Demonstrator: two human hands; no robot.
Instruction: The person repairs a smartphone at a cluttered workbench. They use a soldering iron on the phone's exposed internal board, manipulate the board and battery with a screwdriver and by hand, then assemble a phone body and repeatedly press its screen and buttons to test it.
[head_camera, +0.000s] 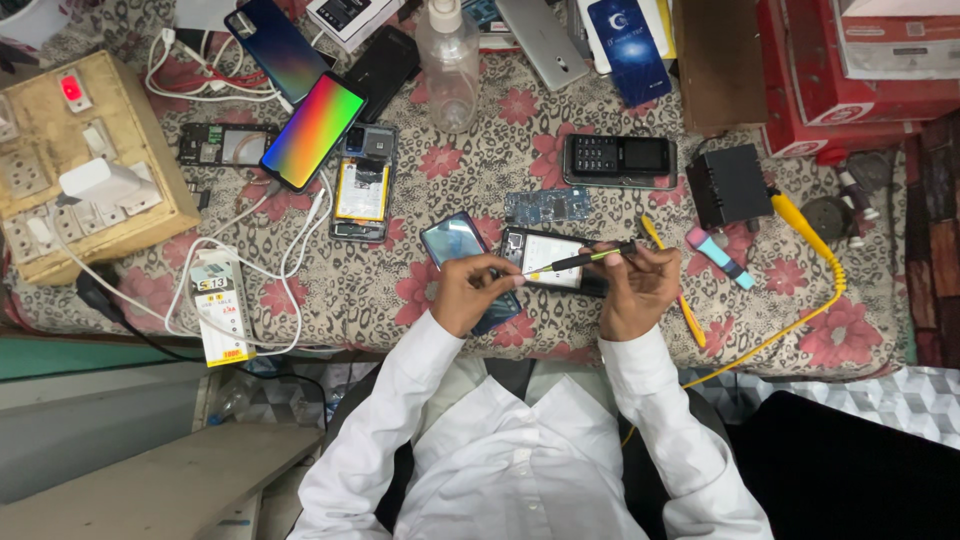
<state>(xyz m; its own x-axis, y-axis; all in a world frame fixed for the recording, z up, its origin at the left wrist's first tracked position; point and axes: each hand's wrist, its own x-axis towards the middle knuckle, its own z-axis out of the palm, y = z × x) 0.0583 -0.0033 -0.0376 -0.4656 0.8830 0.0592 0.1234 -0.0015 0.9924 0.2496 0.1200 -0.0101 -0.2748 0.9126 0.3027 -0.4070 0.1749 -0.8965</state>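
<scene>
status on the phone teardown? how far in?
Done: the back cover is off and lies beside the opened phone, whose insides show. In hand: the right hand holds a screwdriver with its tip over the phone's left end, and the left hand steadies there. Left: the phone looks otherwise whole; a blue circuit board lies loose above, origin unclear.

I have one view only, from the head camera, looking almost straight down from above my shoulders. It sits close over the floral-clothed table (800, 330), taking in my white sleeves (400, 400) below and stacked boxes (850, 70) along the far edge.
</scene>
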